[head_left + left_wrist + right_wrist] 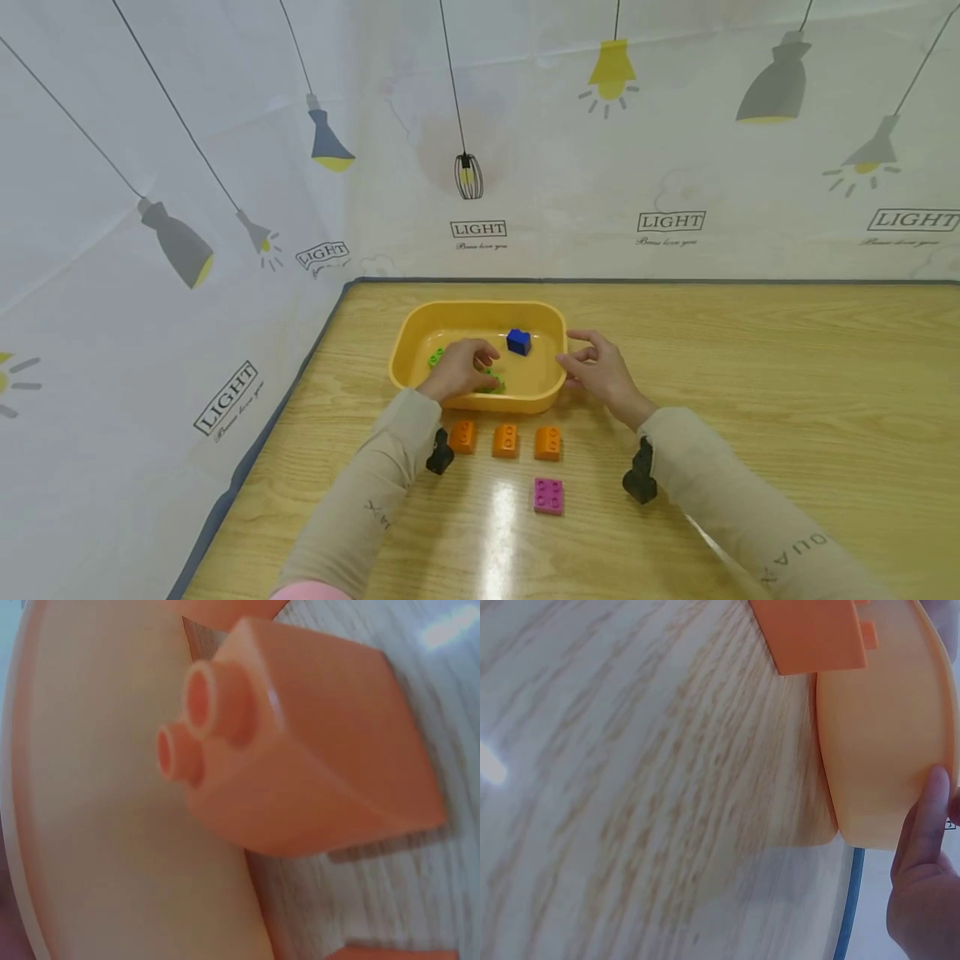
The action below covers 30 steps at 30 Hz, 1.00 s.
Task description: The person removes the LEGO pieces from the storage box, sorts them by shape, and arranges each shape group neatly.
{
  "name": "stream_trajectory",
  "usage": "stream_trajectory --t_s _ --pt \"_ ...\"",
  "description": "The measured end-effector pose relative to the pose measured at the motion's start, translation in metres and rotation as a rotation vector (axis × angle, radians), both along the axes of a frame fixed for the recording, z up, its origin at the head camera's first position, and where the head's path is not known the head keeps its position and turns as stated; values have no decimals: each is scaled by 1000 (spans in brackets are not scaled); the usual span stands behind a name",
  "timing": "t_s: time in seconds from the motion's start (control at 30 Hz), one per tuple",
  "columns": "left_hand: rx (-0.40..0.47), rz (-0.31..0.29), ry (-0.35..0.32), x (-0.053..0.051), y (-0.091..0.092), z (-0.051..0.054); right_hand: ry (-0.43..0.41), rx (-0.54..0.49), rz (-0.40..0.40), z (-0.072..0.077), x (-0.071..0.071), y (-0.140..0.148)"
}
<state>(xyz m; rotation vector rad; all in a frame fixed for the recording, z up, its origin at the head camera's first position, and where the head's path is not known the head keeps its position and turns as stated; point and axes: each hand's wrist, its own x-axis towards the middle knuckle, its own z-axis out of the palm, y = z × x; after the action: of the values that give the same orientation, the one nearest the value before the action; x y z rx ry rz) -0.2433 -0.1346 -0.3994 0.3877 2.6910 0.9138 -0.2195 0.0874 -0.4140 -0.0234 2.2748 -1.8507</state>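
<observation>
A yellow tray point(480, 403) holds a blue brick point(518, 342) towards its right side and green bricks point(437, 357) further left. My left hand point(459, 368) reaches over the front rim, fingers curved apart from the thumb, just above a green brick point(492, 383) that it partly covers. At the tray's right end, my right hand point(606, 377) holds the rim, one digit over the edge and others along the outer wall. The right wrist view shows fingers of that hand point(924, 862) against the tray wall point(885, 742). The left wrist view has no left hand.
Three orange bricks point(505, 441) stand in a row before the tray; one orange brick point(322, 742) looms close in the left wrist view. A pink brick point(548, 496) lies nearer on the wooden table point(750, 375). Behind is a wall covering point(555, 167) printed with lamps.
</observation>
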Motion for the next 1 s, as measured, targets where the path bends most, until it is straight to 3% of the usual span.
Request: stream_trajectory --t_s 0.37,0.77,1.0 --pt "10 -5 -30 -3 5 -3 -1 -14 2 0 1 1" --pt "-14 -66 -15 -5 13 -2 -4 -32 1 -1 0 0" --pt "-10 -45 -27 -5 9 -1 0 -17 0 0 0 0"
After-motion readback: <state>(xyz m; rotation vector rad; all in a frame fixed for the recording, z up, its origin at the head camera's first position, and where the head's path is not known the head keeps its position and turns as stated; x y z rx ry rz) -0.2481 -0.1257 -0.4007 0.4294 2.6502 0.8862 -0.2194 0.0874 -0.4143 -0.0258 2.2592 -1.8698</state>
